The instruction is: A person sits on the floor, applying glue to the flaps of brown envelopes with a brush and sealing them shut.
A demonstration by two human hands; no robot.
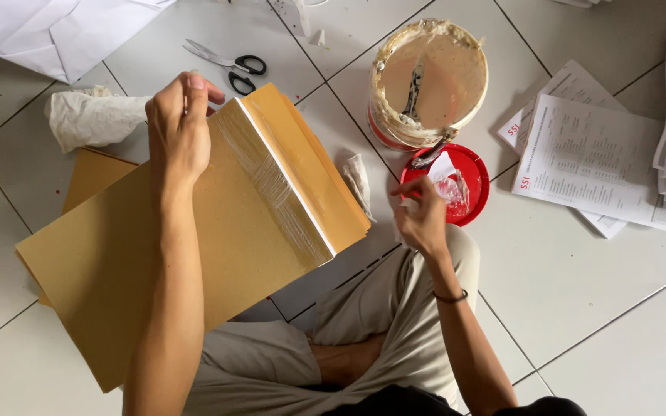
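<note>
Brown paper fills the left half of the frame: your left hand point(179, 127) pinches the top edge of a large brown envelope point(194, 231), thumb and fingers clamped over the fold near its upper corner. A glossy wet strip of glue point(271, 185) runs along the envelope beside a white edge, and the flap point(314, 166) lies folded to the right of it. More brown envelopes point(90, 173) lie under it on the white tiled floor point(595, 285).

Your right hand point(422, 216), at centre frame, has its fingertips closed lightly on a small piece of clear plastic point(450, 185) at the rim of a red lid point(472, 173). Just above the lid stands an open tub of pale paste point(429, 77) with a brush point(414, 88) resting inside.

Scissors point(229, 62) with black handles lie at upper centre-left, near a crumpled white cloth point(90, 115). Printed sheets point(587, 158) are stacked at the right edge. Your crossed legs in beige trousers point(379, 323) sit at the bottom.
</note>
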